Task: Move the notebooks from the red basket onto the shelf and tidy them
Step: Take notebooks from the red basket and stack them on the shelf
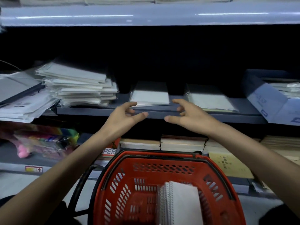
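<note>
One small stack [150,96] of notebooks sits on the shelf [84,111], straight above the basket's [146,157] far rim, squared to the shelf edge with its spiral on the left. Both hands are right at it: the left hand [125,117] just off the near left corner, the right hand [190,116] just off the near right corner. Fingers are spread and loosely bent, thumbs pointing in at each other, nothing held in either. Whether any fingertip touches the stack, the blur won't let me say.

Down in the basket, more notebooks [180,203] lie toward its right side and near end, long axis running away from the person, spirals on the left. That's the relation that counts. The next pickup, I'd judge, is down and back toward the body from both hands, and the right hand is the nearer, being over that side of the basket.

Up and left of the basket, a taller, ragged pile [81,85] on the same shelf. Up and right, a flat notebook [211,99], then a blue box [272,101] further out
</note>
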A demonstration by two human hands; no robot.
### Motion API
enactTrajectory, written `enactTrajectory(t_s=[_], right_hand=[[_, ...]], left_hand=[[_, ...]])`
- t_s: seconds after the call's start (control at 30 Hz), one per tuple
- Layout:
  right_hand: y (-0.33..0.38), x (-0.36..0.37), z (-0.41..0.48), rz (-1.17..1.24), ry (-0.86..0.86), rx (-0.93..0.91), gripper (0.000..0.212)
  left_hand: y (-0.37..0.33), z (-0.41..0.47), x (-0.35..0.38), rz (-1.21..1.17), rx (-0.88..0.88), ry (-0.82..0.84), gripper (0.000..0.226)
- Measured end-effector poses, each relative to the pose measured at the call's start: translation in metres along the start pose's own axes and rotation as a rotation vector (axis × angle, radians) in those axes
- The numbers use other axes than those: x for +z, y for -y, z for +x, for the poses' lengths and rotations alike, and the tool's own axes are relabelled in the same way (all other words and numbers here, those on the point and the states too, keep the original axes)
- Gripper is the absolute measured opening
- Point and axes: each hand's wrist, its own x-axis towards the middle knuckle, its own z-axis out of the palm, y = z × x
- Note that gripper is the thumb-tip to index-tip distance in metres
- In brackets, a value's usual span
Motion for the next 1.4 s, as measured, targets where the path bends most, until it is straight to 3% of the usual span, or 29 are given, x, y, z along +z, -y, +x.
enactTrajectory(t_s=[0.23,0.33,0.47,0.57,0.63,0.7,0.87,0.97,1.07,1.17,1.3,1.4], right_hand=[[-0.063,0.019,-0.061,-0.077,0.379,0.234,0.116],[-0.093,0.042,-0.08,-0.002,0.5,0.334,0.081],[-0.151,0.094,-0.097,0.037,0.607,0.567,0.073],[-0.195,0.139,-0.104,0.023,0.577,0.76,0.073],[-0.215,0.161,-0.109,0.017,0.564,0.837,0.066],[-0.229,0.178,-0.113,0.029,0.546,0.888,0.057],[-0.25,0.203,-0.116,0.325,0.397,1.03,0.047],[-0.258,0.209,-0.115,0.374,0.24,1.085,0.041],[-0.262,0.211,-0.115,0.098,0.217,1.01,0.026],[-0.259,0.211,-0.116,-0.087,0.185,0.947,0.031],[-0.255,0.207,-0.116,0.004,0.105,0.868,0.029],[-0.25,0.204,-0.115,0.116,0.011,0.784,0.02]], left_hand=[[0.026,-0.049,0.064,0.055,-0.093,0.299,0.112],[0.051,-0.065,0.101,0.065,-0.163,0.414,0.074],[0.1,-0.076,0.162,0.175,-0.289,0.535,0.071],[0.139,-0.082,0.201,0.151,-0.401,0.587,0.058],[0.153,-0.09,0.221,0.078,-0.446,0.599,0.038],[0.16,-0.096,0.238,0.073,-0.487,0.588,0.031],[0.174,-0.105,0.259,0.327,-0.458,0.437,0.051],[0.176,-0.116,0.267,0.394,-0.404,0.452,0.057],[0.177,-0.124,0.271,0.422,-0.392,0.434,0.057],[0.182,-0.118,0.27,0.291,-0.533,0.357,0.037],[0.197,-0.112,0.261,-0.066,-0.679,0.317,0.008],[0.202,-0.111,0.248,-0.215,-0.687,0.266,0.009]])
